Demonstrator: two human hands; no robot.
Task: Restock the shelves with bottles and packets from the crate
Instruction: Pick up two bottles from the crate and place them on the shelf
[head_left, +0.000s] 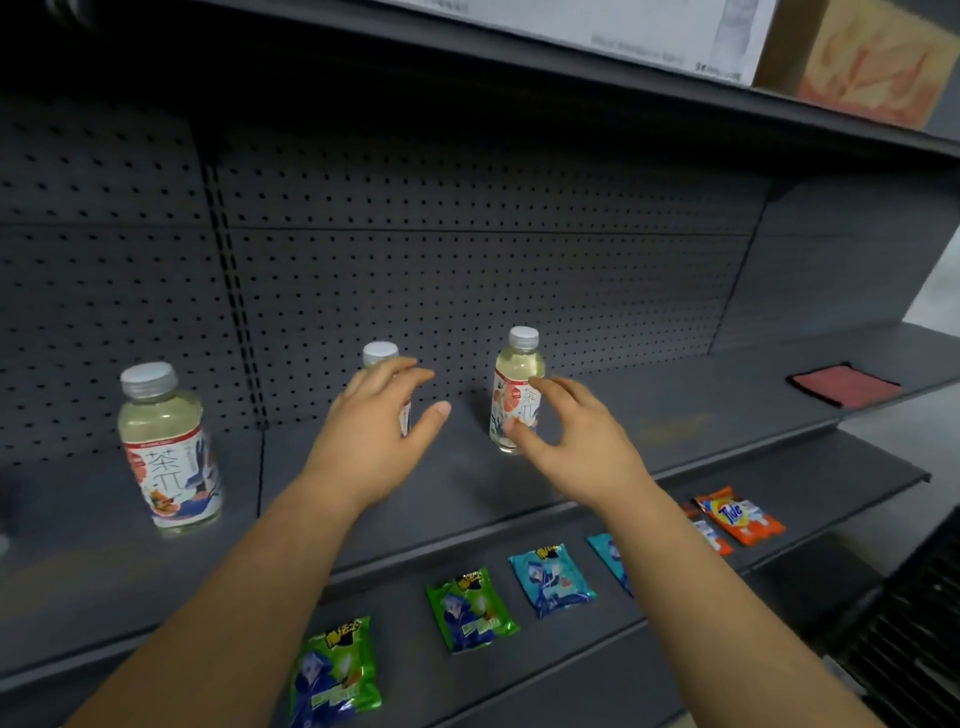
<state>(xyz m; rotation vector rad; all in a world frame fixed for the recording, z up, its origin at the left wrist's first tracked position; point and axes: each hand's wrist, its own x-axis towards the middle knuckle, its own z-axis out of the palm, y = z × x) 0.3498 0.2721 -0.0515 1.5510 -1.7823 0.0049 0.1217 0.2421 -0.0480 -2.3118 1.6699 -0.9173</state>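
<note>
A red cloth (844, 385) lies far right of the middle bottle (383, 364) on the same shelf (467, 483); green packets (470, 610), blue ones (553, 579) and an orange packet (740, 515) lie on the lower shelf. Three upright bottles hold pale liquid, with white caps and flowered labels. The left hand (371, 431) hovers spread before the middle bottle, partly hiding it. The right hand (566, 441), grip loosely spread, is beside the right bottle (517, 384); whether they touch, I cannot tell. The left bottle (166, 447) stands apart.

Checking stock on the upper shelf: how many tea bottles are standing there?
3: left bottle standing alone, middle bottle mostly hidden behind the left hand, right bottle by the right hand. More may sit out of view.
</note>
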